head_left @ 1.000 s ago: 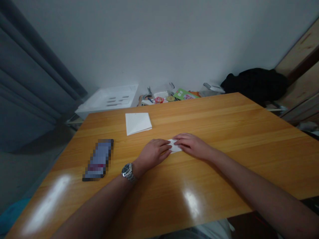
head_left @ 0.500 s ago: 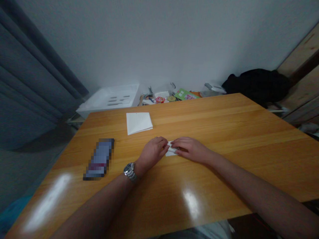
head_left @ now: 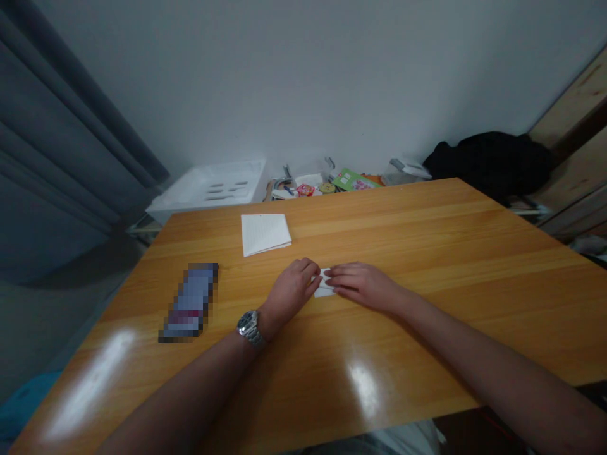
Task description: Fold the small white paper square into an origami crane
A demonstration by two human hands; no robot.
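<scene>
A small piece of folded white paper lies on the wooden table, between my two hands. My left hand, with a metal watch on its wrist, has curled fingers gripping the paper's left side. From the right, my right hand holds the paper's other side, fingers and thumb pressed down close together. Both sets of fingertips nearly meet over the paper and cover much of it, so its exact folds are hard to make out.
A folded sheet of lined paper lies beyond my left hand. To the left is a pixelated phone-like object. Behind the table stand a white tray, a green booklet and a black cloth heap.
My right thumb and fingers have closed in slightly on the paper and lie flatter. My left hand stays almost where it was.
</scene>
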